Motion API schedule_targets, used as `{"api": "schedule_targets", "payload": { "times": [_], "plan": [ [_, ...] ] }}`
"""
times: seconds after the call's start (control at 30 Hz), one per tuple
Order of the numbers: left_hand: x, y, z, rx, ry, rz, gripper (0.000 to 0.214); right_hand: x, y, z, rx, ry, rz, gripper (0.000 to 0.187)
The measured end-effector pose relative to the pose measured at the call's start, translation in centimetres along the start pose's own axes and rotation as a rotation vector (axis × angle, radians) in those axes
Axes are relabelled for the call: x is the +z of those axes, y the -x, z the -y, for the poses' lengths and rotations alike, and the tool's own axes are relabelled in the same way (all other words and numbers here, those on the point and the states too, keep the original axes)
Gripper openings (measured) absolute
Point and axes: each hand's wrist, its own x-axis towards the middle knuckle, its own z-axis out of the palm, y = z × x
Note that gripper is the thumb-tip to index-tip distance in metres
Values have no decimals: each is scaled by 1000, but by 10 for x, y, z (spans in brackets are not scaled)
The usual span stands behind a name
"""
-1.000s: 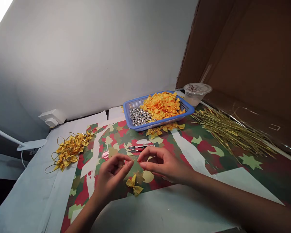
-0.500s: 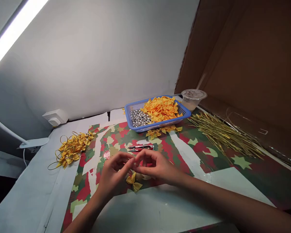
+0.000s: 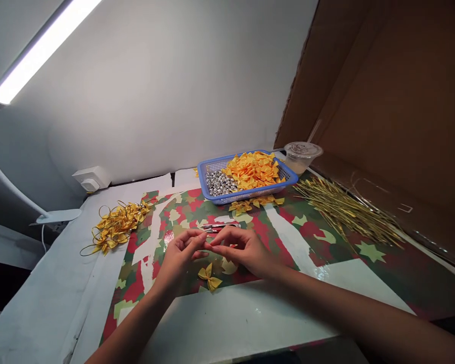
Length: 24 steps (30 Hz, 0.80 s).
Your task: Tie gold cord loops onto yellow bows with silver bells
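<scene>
- Left hand [image 3: 180, 258] and right hand [image 3: 242, 250]: narrow pinch, fingertips [image 3: 207, 242] meeting; anything held is too small to tell.
- Yellow ribbon bow [image 3: 209, 278]: flat on the camouflage-print mat [image 3: 284, 242], just below the hands.
- Thread snips [image 3: 220, 226]: just beyond the bow.
- Blue plastic basket [image 3: 227, 199]: farther beyond it, holding silver beads [image 3: 220, 183] and orange ribbon pieces [image 3: 254, 169].
- Gold-looped bows [image 3: 117, 225]: well left of it.
- Gold wire ties [image 3: 345, 212]: well right of it.

The one camera rides on the person's head, facing forward and down toward the wall [image 3: 174, 91], its frame tilted. The basket [image 3: 202, 177] lies well ahead of it, near that wall. The left hand [image 3: 180, 258] and right hand [image 3: 242, 250] are nearer the camera than the basket.
</scene>
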Motion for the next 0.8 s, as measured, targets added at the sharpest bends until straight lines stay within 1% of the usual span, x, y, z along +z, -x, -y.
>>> {"api": "schedule_targets", "payload": {
  "times": [0.13,0.37,0.47,0.57,0.63,0.7,0.73,0.8],
  "plan": [
    [3,0,-2,-60,95,-11,41,0,-1,0,-18,-12,-13,32],
    [5,0,2,-105,116,0,40,0,0,1,-47,-28,-21,28],
    [4,-1,6,-130,106,18,41,2,0,2,-52,-54,-50,24],
    [2,-3,9,-141,84,29,42,2,-1,6,-52,-108,-106,22],
    [-2,-5,7,-69,-2,19,40,-2,-4,10,-49,-162,-164,21],
    [-9,-5,1,77,-202,49,34,-11,-7,15,-45,-228,-234,21],
    [-14,-5,-4,155,-337,96,30,-16,-9,17,-45,-265,-270,23],
    [-23,-3,-16,206,-618,339,16,-28,-13,22,-39,-338,-336,25]
  ]
}}
